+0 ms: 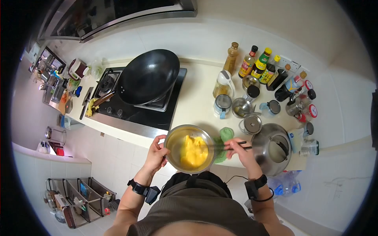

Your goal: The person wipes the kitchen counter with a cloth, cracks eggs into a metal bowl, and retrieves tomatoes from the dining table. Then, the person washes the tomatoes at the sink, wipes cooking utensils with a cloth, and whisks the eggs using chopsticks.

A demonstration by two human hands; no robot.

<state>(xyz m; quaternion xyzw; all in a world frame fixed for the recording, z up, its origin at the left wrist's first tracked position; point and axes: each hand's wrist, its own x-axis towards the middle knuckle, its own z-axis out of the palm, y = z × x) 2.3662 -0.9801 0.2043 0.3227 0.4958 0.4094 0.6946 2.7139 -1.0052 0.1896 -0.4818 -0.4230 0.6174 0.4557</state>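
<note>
My left hand grips the rim of a steel bowl on its left side. Yellow beaten egg lies in the bowl, partly lumpy and partly liquid. In my right hand is a pair of dark chopsticks, their tips reaching over the bowl's right rim and blurred by motion. The bowl is held at the counter's front edge, close to my body. Behind the chopsticks a green cloth rests on the counter.
A black wok sits on the gas stove at the left. Sauce bottles, jars and small steel pots crowd the right counter. A large steel lid lies right of my right hand. A wire rack stands lower left.
</note>
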